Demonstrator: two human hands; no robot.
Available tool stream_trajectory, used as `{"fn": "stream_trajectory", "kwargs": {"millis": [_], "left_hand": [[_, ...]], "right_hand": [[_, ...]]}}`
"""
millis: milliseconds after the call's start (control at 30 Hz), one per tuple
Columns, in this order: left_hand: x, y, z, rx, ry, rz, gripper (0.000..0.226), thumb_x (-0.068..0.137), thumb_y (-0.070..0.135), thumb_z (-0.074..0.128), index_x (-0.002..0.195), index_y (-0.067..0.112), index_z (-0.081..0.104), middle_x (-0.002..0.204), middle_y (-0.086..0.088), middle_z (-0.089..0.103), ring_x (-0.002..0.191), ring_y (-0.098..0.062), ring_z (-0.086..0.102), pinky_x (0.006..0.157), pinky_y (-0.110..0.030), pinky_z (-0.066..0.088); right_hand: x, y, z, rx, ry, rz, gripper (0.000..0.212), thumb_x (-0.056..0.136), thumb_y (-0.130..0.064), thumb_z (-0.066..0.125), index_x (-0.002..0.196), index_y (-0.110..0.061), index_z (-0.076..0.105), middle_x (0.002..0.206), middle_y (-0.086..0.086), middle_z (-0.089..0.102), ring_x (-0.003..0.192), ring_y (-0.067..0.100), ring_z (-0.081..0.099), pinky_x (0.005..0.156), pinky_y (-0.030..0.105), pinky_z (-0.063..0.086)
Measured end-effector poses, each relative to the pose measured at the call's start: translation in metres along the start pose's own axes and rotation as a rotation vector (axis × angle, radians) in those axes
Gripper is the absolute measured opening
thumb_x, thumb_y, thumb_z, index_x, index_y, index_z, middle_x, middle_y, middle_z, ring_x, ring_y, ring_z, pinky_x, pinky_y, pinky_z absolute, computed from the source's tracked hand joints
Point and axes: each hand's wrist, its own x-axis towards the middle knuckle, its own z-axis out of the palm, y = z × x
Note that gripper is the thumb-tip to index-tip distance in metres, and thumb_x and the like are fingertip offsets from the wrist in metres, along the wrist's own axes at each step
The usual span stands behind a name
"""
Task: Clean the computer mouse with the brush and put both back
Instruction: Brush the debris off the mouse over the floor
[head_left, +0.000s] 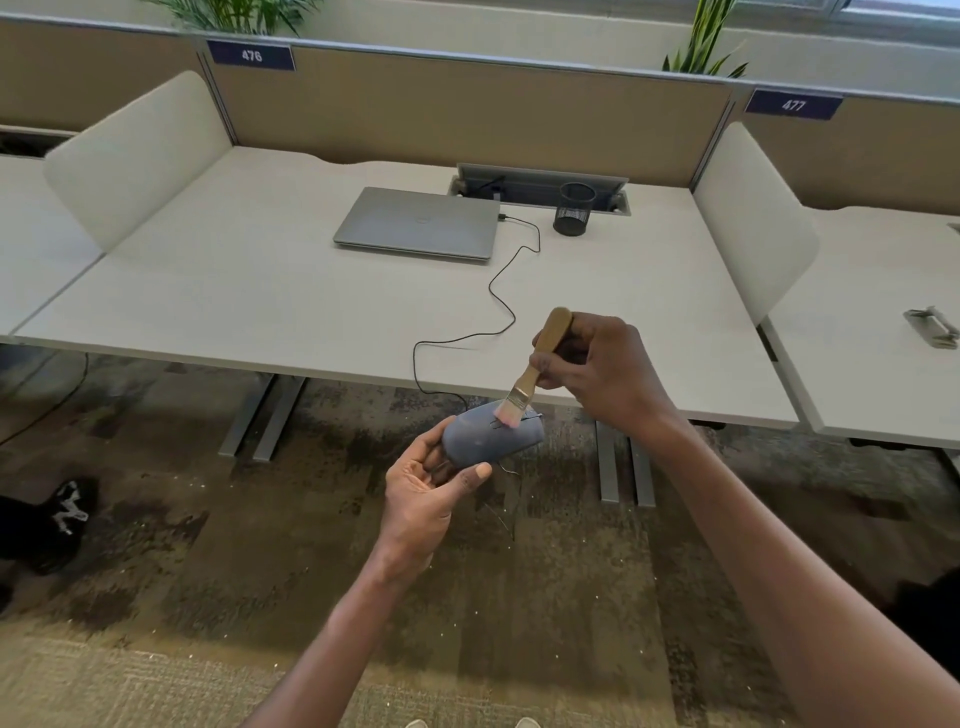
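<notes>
My left hand grips a grey wired computer mouse from below, holding it in the air just in front of the desk's near edge. My right hand holds a small wooden-handled brush by its handle. The brush's pale bristles touch the top of the mouse near the scroll wheel. The mouse's black cable runs up over the desk to the closed laptop.
A closed grey laptop lies at the back of the white desk, with a black mesh pen cup to its right. Side dividers flank the desk. A metal object lies on the neighbouring desk. Below is carpet and a dark bag.
</notes>
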Motion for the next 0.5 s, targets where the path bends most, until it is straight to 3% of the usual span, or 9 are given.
{"fn": "stream_trajectory", "kwargs": {"millis": [200,500], "left_hand": [[-0.002,0.0009,0.0006,-0.014,-0.003,0.005,0.069,0.065,0.009,0.085,0.129,0.019,0.061,0.122,-0.005,0.075,0.117,-0.019,0.07,0.09,-0.024,0.058],[-0.0003,-0.001,-0.0034,-0.026,-0.018,0.001,0.067,0.069,0.008,0.085,0.13,0.024,0.061,0.126,-0.005,0.072,0.12,-0.02,0.068,0.089,-0.023,0.058]], "right_hand": [[0.0028,0.0068,-0.0027,-0.05,0.085,-0.019,0.006,0.092,-0.006,0.074,0.096,-0.002,0.073,0.084,0.014,0.077,0.077,0.025,0.078,0.079,0.049,0.064],[0.0062,0.0057,-0.0035,0.054,-0.021,-0.003,0.008,0.091,-0.001,0.074,0.1,0.001,0.073,0.089,0.015,0.077,0.079,0.018,0.079,0.077,0.031,0.066]]}}
